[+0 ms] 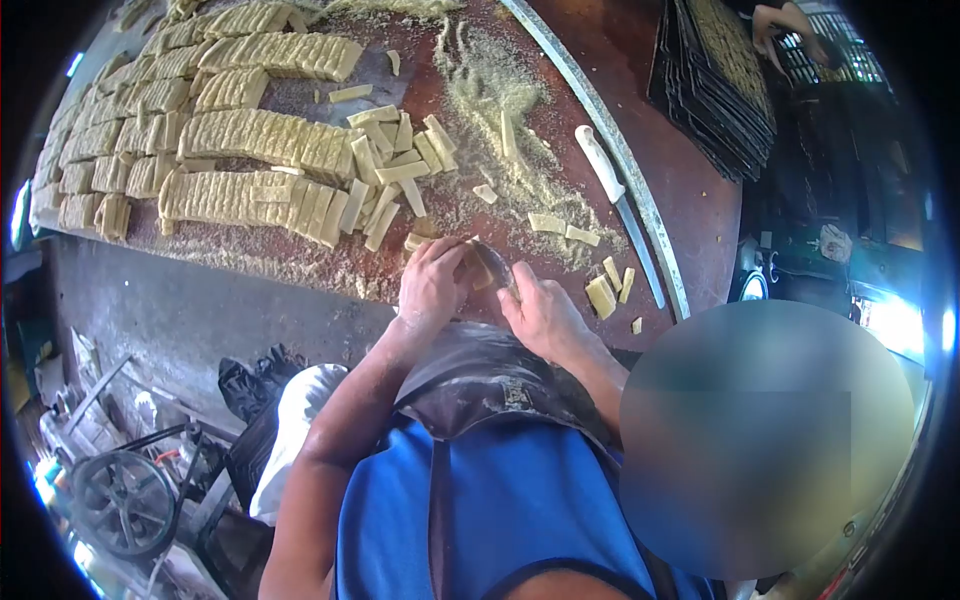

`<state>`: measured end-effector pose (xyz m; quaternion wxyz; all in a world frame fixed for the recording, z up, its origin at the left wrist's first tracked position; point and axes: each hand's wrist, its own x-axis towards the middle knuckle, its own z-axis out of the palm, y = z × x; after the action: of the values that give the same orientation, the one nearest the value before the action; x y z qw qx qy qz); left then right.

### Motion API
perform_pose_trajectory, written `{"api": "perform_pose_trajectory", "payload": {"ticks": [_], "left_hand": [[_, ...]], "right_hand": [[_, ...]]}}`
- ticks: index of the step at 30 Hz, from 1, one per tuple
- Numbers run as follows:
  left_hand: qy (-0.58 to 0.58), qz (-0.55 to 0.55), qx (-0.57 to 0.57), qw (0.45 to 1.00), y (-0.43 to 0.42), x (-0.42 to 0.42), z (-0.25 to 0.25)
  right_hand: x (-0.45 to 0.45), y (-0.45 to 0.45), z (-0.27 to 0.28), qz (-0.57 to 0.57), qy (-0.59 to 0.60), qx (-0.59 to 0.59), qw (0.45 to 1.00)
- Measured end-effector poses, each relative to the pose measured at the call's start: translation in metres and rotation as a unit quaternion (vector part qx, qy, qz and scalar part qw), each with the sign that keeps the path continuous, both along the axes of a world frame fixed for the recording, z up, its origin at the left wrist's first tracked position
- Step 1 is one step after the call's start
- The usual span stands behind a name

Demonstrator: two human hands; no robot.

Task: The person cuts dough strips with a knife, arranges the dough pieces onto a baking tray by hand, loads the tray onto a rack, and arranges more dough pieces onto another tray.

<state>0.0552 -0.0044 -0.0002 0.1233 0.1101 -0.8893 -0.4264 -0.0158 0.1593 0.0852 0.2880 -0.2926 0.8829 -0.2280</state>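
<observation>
My right hand (545, 315) is closed around a knife whose short dark blade (492, 262) points toward my left hand. My left hand (432, 285) has its fingers curled at the table's near edge, pinching what looks like a pale slice (481, 276) beside the blade; the fingers partly hide it. Another pale slice (418, 241) lies by the left knuckles. Just beyond is a loose heap of pale, bread-like slices (385, 165). Long rows of the same slices (265, 140) fill the left of the table.
A white-handled knife (600, 165) lies beside a long curved-looking metal strip (610, 130). Loose pieces (602, 297) and crumbs (500, 110) dot the red-brown tabletop (700, 220). Dark stacked trays (705, 90) stand at upper right, near another person's arm (785, 25). A wheeled machine (125, 503) stands lower left.
</observation>
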Motion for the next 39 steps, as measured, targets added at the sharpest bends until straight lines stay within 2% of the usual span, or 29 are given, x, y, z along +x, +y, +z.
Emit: {"api": "perform_pose_trajectory", "payload": {"ticks": [3, 8, 9, 10, 12, 14, 16, 18, 20, 22, 23, 24, 25, 26, 27, 28, 29, 30, 31, 32, 33, 35, 36, 38, 39], "left_hand": [[-0.009, 0.007, -0.016, 1.000, 0.002, -0.001, -0.003], [-0.025, 0.024, -0.011, 0.999, 0.006, -0.002, -0.001], [-0.035, 0.016, 0.011, 0.999, 0.004, -0.001, -0.008], [-0.046, 0.010, 0.035, 0.998, 0.003, -0.003, -0.003], [-0.059, 0.017, 0.016, 0.998, 0.006, 0.000, 0.011], [-0.006, -0.047, -0.134, 0.990, 0.008, 0.000, 0.022], [-0.029, -0.092, -0.160, 0.982, 0.006, -0.002, 0.017], [-0.059, -0.158, -0.243, 0.955, 0.005, -0.007, 0.026], [-0.060, -0.193, -0.257, 0.945, 0.004, -0.014, 0.034], [-0.133, -0.191, -0.278, 0.932, 0.004, -0.022, 0.037], [-0.100, -0.208, -0.283, 0.931, -0.001, -0.025, 0.030], [-0.096, -0.221, -0.286, 0.927, -0.003, -0.032, 0.036], [-0.157, -0.192, -0.237, 0.939, -0.006, -0.036, 0.041], [-0.218, -0.162, -0.187, 0.944, -0.008, -0.041, 0.047], [-0.280, -0.059, -0.076, 0.955, -0.008, -0.049, 0.062], [-0.233, -0.006, -0.061, 0.970, -0.020, -0.051, 0.057], [-0.183, 0.045, -0.043, 0.981, -0.038, -0.055, 0.052], [-0.199, 0.082, -0.031, 0.976, -0.050, -0.061, 0.056], [-0.215, 0.121, -0.019, 0.969, -0.060, -0.067, 0.059], [-0.208, 0.105, -0.018, 0.972, -0.073, -0.071, 0.056], [-0.208, 0.117, -0.077, 0.968, -0.086, -0.072, 0.050], [-0.216, 0.138, -0.176, 0.950, -0.102, -0.073, 0.040], [-0.210, 0.126, -0.171, 0.954, -0.105, -0.074, 0.033], [-0.077, 0.173, -0.390, 0.901, -0.098, -0.076, 0.019], [-0.055, 0.152, -0.349, 0.923, -0.074, -0.083, 0.035]], "right_hand": [[-0.014, -0.020, -0.016, 0.000, -0.033, 0.011, 0.999], [-0.047, -0.041, -0.046, 0.013, 0.020, -0.065, 0.998], [-0.055, -0.035, -0.029, -0.041, -0.131, -0.020, 0.990], [-0.061, -0.021, -0.022, -0.034, -0.127, -0.032, 0.991], [-0.067, 0.021, -0.013, -0.151, -0.232, -0.141, 0.951], [-0.081, 0.061, 0.003, -0.166, -0.211, -0.137, 0.954], [-0.097, 0.103, -0.002, -0.149, -0.145, -0.149, 0.967], [-0.107, 0.139, -0.007, -0.170, -0.104, -0.175, 0.964], [-0.113, 0.171, -0.001, -0.171, -0.055, -0.181, 0.967], [-0.115, 0.198, 0.006, -0.207, -0.025, -0.172, 0.963], [-0.116, 0.208, 0.013, -0.221, -0.019, -0.177, 0.959], [-0.114, 0.217, 0.024, -0.235, -0.004, -0.132, 0.963], [-0.110, 0.225, 0.028, -0.248, 0.009, -0.085, 0.965], [-0.107, 0.234, 0.023, -0.262, 0.008, -0.086, 0.961], [-0.103, 0.243, 0.015, -0.215, 0.118, -0.097, 0.965], [-0.097, 0.249, 0.013, -0.166, 0.227, -0.102, 0.954], [-0.088, 0.252, 0.015, -0.181, 0.209, -0.053, 0.960], [-0.081, 0.257, 0.010, -0.199, 0.214, -0.047, 0.955], [-0.075, 0.260, -0.001, -0.170, 0.243, -0.036, 0.954], [-0.071, 0.261, -0.007, -0.139, 0.272, -0.024, 0.952], [-0.064, 0.259, -0.007, -0.147, 0.249, 0.036, 0.957], [-0.051, 0.256, -0.027, -0.164, 0.270, 0.050, 0.947], [-0.048, 0.255, -0.035, -0.165, 0.294, 0.059, 0.940], [-0.040, 0.242, -0.040, -0.195, 0.282, 0.100, 0.934], [-0.037, 0.239, -0.047, -0.206, 0.273, 0.112, 0.933]]}}
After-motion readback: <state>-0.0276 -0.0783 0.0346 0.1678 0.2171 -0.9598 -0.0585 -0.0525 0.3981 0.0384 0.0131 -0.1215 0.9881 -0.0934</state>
